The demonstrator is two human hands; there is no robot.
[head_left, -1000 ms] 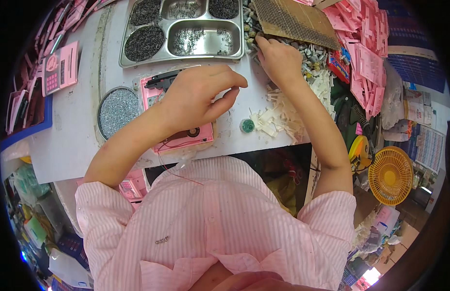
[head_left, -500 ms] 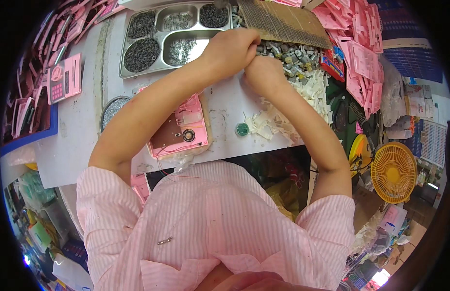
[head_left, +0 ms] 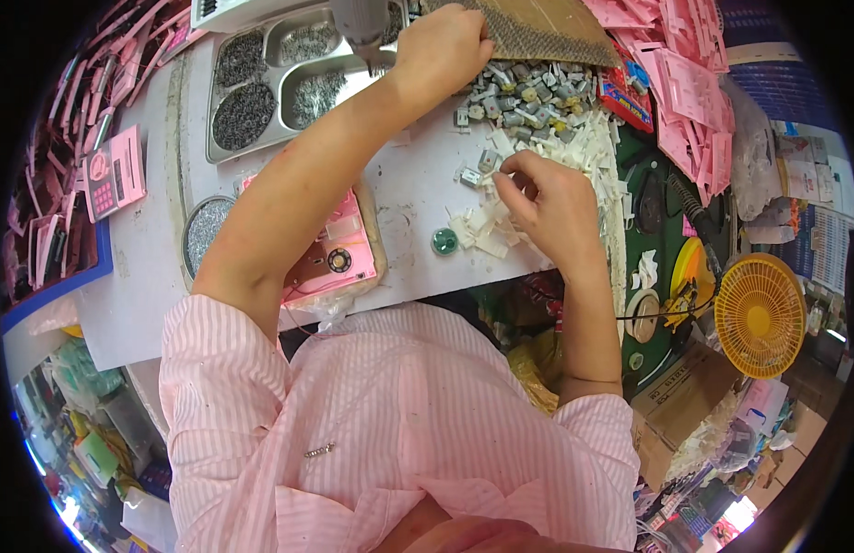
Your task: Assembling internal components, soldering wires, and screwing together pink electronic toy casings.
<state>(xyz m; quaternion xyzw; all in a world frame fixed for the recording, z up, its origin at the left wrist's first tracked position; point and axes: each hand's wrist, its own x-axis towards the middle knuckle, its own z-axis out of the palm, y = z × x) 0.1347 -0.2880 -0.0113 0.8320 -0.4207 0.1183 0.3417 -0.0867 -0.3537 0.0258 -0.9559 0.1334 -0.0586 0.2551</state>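
My left hand (head_left: 448,48) is closed at the left edge of a brown cardboard sheet (head_left: 547,32) covered in rows of small grey dots; what its fingers hold is hidden. My right hand (head_left: 558,205) is over the near side of the parts, thumb and forefinger curved and a little apart. Right by those fingertips lie two small grey motors (head_left: 470,177). A heap of grey motors (head_left: 519,97) shows below the sheet, beside scattered white plastic pieces (head_left: 487,226). Under my left forearm sits a pink casing (head_left: 355,251) with a round black part.
A steel compartment tray (head_left: 270,78) holds dark springs and small metal pieces. Above it hangs a grey electric screwdriver (head_left: 361,23). A round dish of metal bits (head_left: 206,230) and a green round piece (head_left: 444,241) are on the table. Pink casings (head_left: 680,101) pile up at right.
My hands have parted: the left moved farther away, the right came nearer and to the right. The cardboard sheet shifted back, showing more motors. Two motors now lie apart from the heap. The screwdriver came into view.
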